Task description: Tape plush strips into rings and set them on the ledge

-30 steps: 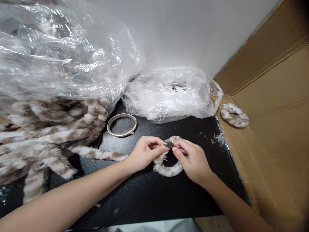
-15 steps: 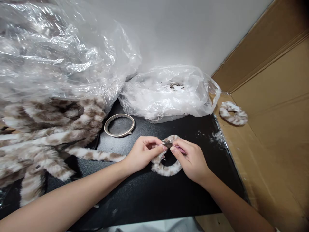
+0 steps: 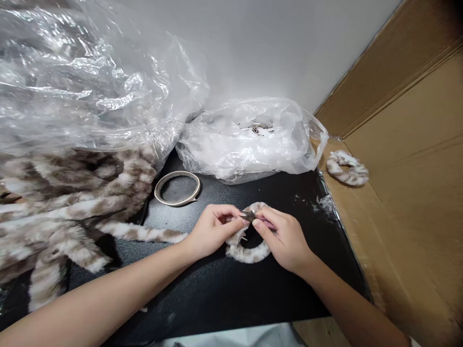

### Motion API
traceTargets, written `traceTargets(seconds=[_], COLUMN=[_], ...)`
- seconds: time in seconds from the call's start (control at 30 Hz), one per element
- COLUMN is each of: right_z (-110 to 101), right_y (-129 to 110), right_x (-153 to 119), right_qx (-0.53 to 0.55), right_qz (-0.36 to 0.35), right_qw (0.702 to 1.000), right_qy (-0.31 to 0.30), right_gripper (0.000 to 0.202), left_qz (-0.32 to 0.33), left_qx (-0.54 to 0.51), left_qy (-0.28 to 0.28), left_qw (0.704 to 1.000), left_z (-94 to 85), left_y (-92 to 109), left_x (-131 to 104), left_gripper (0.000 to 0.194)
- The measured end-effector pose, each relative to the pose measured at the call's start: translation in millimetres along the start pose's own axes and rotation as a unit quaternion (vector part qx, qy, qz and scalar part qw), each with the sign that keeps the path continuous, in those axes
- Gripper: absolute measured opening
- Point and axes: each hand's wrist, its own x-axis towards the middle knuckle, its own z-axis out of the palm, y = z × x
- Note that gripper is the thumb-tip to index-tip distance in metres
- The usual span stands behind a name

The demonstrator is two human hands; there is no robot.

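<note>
My left hand (image 3: pixel 218 227) is closed in a pinch over a brown-and-white plush ring (image 3: pixel 249 254) on the black table. At its fingertips shows the dark metal end of a small pink-handled tool (image 3: pixel 268 222). My right hand (image 3: pixel 286 237) grips that pink handle, its thumb and forefinger close to the left fingertips. I cannot make out the tool's exact kind, nor what else the left fingers pinch. The far part of the ring lies behind my hands, and a small pale end sticks out inside its left edge.
Plush strips (image 3: pixel 72 207) are heaped at left beneath a large clear plastic bag (image 3: pixel 119 86). A roll of tape (image 3: pixel 177 202) lies near my left hand. Behind are a white plastic bag (image 3: pixel 231 149) and, on cardboard (image 3: pixel 405 202) at right, another plush ring (image 3: pixel 356 176).
The view has shifted very slightly. My right fingers have moved a little, and slightly more of the metal end shows between my hands. The plush ring stays in place.
</note>
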Motion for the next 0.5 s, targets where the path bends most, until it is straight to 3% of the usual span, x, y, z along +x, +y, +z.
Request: traceTargets(seconds=[0.5], right_z=[3.9], right_y=[-0.4], right_x=[-0.3], right_qx=[-0.021], right_qz=[-0.013], right_qw=[1.0], right_qy=[-0.001], right_gripper=[0.018], left_qz=[0.007], left_qx=[0.002], left_qy=[0.0], left_qw=[1.0], left_z=[0.5], left_y=[-0.6], left_x=[0.4], left_gripper=[0.017])
